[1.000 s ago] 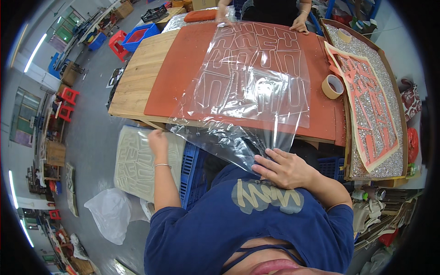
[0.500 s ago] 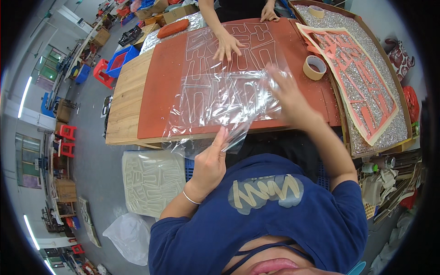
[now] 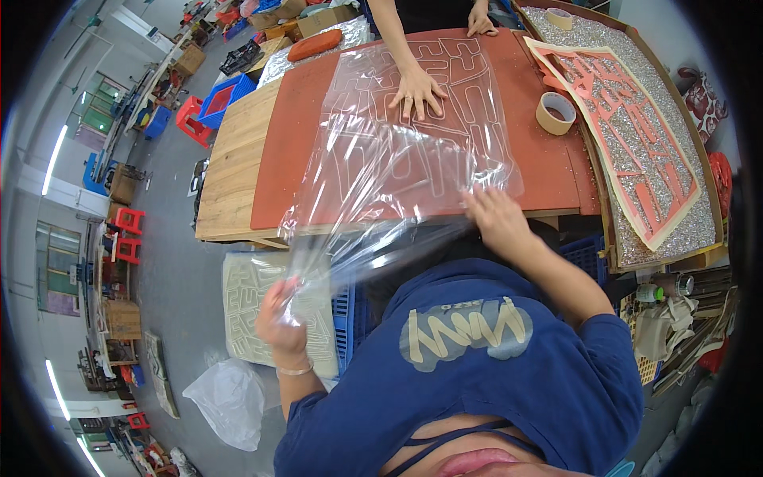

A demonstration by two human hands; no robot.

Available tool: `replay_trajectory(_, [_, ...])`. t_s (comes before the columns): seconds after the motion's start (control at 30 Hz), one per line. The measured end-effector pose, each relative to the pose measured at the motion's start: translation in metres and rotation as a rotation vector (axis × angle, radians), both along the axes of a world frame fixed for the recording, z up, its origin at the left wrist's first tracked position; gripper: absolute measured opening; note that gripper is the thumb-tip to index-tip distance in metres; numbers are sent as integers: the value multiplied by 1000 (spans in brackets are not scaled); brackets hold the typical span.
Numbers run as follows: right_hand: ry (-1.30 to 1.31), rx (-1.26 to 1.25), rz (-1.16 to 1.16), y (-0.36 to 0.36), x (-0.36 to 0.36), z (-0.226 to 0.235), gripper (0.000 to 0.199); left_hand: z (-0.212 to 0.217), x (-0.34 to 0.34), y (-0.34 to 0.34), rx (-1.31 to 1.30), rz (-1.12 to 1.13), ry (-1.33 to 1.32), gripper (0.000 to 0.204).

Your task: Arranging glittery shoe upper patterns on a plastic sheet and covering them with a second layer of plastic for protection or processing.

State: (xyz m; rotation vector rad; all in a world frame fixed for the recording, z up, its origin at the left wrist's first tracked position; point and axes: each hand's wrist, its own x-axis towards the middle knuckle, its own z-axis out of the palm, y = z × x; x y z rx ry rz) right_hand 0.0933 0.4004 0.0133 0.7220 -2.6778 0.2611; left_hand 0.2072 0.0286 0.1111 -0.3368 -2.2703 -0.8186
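Observation:
A clear plastic film (image 3: 377, 187) lies over the red mat (image 3: 290, 119), on top of a sheet with outlined letter-like shapes. Its near part is lifted and pulled toward me past the table edge, in shiny creases. My left hand (image 3: 282, 322) is closed on the film's near left corner, low beside my body. At the mat's near edge, my right hand (image 3: 499, 221) has its fingers closed on the film's right side. Across the table, another person's hand (image 3: 417, 91) presses flat on the film, fingers spread. That person's other hand (image 3: 481, 20) rests at the far edge.
Right of the film stands a tape roll (image 3: 555, 114). Beyond it, a tray of glittering grains (image 3: 652, 87) holds a sheet with pink cut-outs (image 3: 628, 143) and another tape roll (image 3: 559, 17). Below the table's left are a stack of patterned sheets (image 3: 246, 306) and a plastic bag (image 3: 226, 405).
My left hand has drawn the film's near corner down and left, toward me. My right hand has come down onto the film's edge. The other person's hand now lies flat on the film.

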Motion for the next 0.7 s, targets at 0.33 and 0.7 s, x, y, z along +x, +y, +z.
replay_trajectory(0.33, [101,180,-22,69,-83,75,50,17,4,-28,26,14,199,43])
replay_trajectory(0.7, [38,307,136,-16,35,61,44,8,14,-99,367,488,489,31])
